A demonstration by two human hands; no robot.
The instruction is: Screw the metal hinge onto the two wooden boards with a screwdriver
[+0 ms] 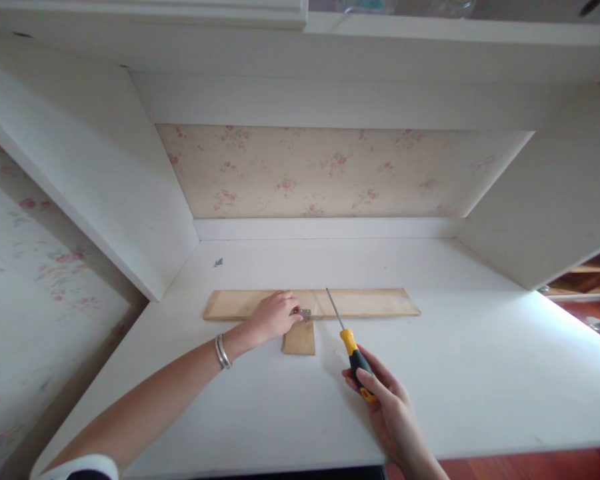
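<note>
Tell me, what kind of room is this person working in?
Probably a room at home. The white desk sits in an alcove with flowery wallpaper behind it. The left hand steadies a long wooden strip by a small metal hinge; the right hand holds a screwdriver.

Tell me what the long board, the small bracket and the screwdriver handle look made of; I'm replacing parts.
Long board: looks like unfinished light wood or plywood, matte tan with faint grain. Bracket by the left hand: seemingly bare metal, grey with a dull shine; too small to tell more. Screwdriver in the right hand: handle probably moulded plastic or rubber, yellow and black; shaft shiny metal.
</note>
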